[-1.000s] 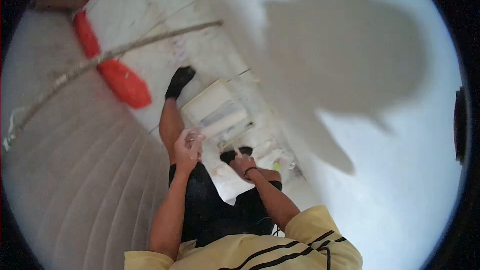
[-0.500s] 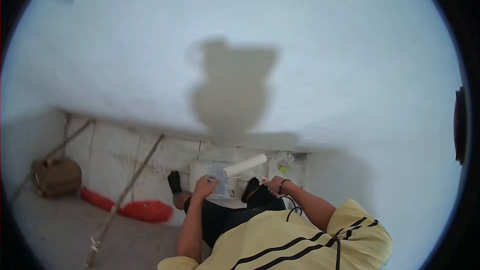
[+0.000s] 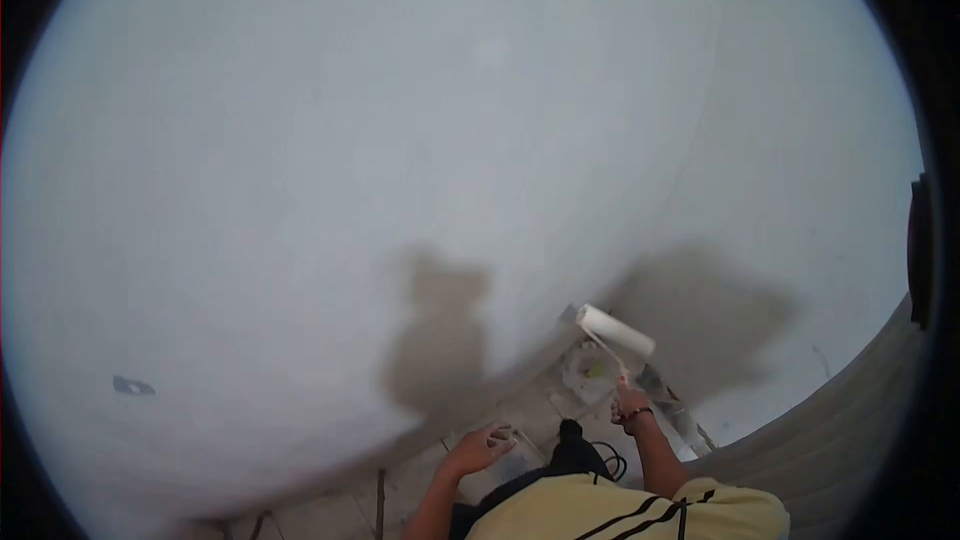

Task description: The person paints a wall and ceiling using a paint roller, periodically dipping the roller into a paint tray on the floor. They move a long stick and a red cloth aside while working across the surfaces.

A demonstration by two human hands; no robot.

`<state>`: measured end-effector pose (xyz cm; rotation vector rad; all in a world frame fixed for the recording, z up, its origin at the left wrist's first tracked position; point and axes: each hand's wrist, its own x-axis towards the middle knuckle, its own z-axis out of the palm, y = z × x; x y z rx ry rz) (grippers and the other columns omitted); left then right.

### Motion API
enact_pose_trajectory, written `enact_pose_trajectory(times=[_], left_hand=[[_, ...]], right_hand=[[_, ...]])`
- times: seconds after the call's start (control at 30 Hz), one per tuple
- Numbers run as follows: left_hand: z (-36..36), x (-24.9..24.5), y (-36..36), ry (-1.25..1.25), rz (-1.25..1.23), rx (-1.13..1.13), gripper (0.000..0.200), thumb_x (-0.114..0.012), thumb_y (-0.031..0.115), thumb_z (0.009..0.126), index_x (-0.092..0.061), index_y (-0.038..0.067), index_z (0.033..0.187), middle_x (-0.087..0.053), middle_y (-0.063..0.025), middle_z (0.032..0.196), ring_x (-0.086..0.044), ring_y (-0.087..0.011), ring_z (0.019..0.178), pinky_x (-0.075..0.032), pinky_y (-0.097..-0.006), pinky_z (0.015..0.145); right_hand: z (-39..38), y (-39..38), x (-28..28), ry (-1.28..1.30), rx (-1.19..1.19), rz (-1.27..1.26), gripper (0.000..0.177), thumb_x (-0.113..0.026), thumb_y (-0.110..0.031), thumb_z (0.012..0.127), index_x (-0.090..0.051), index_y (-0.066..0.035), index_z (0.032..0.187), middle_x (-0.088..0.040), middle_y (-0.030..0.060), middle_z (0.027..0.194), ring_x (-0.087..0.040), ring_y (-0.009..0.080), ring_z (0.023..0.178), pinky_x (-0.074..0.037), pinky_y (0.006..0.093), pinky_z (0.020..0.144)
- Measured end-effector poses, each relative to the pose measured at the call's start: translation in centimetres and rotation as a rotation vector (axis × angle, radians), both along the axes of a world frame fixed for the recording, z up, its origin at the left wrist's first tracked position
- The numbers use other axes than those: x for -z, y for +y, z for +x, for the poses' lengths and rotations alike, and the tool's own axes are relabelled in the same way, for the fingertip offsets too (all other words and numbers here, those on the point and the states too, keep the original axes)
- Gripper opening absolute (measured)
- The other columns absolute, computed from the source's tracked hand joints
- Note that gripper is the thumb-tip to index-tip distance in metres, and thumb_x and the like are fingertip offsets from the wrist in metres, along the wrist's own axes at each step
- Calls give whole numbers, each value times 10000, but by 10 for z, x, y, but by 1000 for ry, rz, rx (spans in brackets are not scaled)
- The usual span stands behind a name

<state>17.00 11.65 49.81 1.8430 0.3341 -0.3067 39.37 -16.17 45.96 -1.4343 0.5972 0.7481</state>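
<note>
My right hand [image 3: 630,404] is closed round the handle of a paint roller [image 3: 617,333]. Its white sleeve is raised near the wall corner, tilted down to the right. A dark band circles that wrist. My left hand [image 3: 482,448] is held low in front of my body, holding nothing, its fingers partly bent and apart. Just beside it, part of a pale tray [image 3: 522,458] shows on the floor, mostly hidden by my hand and clothes. Below the roller lies crumpled clear plastic with a green patch [image 3: 596,370].
A white wall [image 3: 300,190] fills most of the view and meets another wall at right. A wall socket [image 3: 134,386] sits low at left. Poles [image 3: 380,502] lean near the floor tiles. Shadows of my head and arm fall on both walls.
My view has swung up and right. My right hand has lifted the paint roller from low over the tray toward the right corner. My left hand's fingers have spread apart.
</note>
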Motion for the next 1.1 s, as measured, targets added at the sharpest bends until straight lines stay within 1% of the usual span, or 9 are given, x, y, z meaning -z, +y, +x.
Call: enact_pose_trajectory(times=[0.03,0.1,0.23,0.3,0.47,0.7,0.8,1.07,1.1], left_hand=[[10,-21,-3,-20,23,14,574,-640,401,854,-503,64,1298,-645,-144,1118,-637,-270,975,-499,-362,847],[20,-57,-11,-122,22,54,544,-636,353,873,-489,65,1310,-644,-140,1111,-638,-245,968,-502,-357,843],[44,-111,-11,-287,60,94,504,-629,295,890,-482,67,1315,-648,-138,1096,-639,-225,959,-507,-350,831],[42,-137,-12,-422,-3,52,440,-612,202,909,-485,69,1309,-640,-112,1124,-629,-185,959,-502,-323,844],[35,-203,-38,-589,80,81,426,-616,160,902,-495,61,1299,-655,-114,1092,-635,-180,939,-506,-308,829],[86,-229,-62,-569,170,-80,430,-622,118,887,-494,27,1288,-662,-111,1083,-634,-174,944,-500,-304,820],[84,-256,-63,-643,232,-208,444,-605,68,879,-471,1,1297,-649,-115,1097,-620,-170,953,-489,-299,832],[73,-275,-33,-794,207,-368,443,-588,55,876,-455,-22,1291,-617,-147,1105,-602,-180,941,-480,-300,842],[67,-272,-28,-776,209,-371,440,-588,63,880,-455,-22,1291,-621,-148,1096,-603,-182,939,-481,-304,844]], right_hand=[[10,-3,-6,-20,14,23,385,-551,-382,920,-420,-121,670,-391,-14,499,-375,112,372,-286,253,335],[17,-7,-18,-548,45,-382,388,-535,-384,924,-464,-79,695,-383,0,505,-395,126,382,-312,333,355],[30,20,-112,-942,170,-329,406,-505,-393,944,-484,-54,720,-393,1,501,-421,110,387,-340,321,347],[-1,54,-191,-1029,202,-13,375,-465,-354,973,-477,-49,755,-408,-4,523,-426,90,384,-344,268,339],[-36,82,-289,-1285,78,352,259,-442,-279,991,-462,-61,853,-457,2,577,-418,78,388,-344,229,351],[22,102,-378,-1184,-182,776,219,-462,-241,984,-477,-65,854,-502,-5,665,-421,44,478,-334,204,405],[20,132,-395,-1190,-212,778,259,-471,-244,979,-492,-43,817,-477,16,597,-386,67,475,-339,248,431],[26,190,-400,-1473,-253,582,356,-456,-301,991,-466,-39,749,-425,-27,584,-391,43,516,-337,227,444],[24,200,-401,-1491,-229,578,355,-470,-282,981,-468,-18,743,-418,46,540,-377,123,468,-331,289,440]])
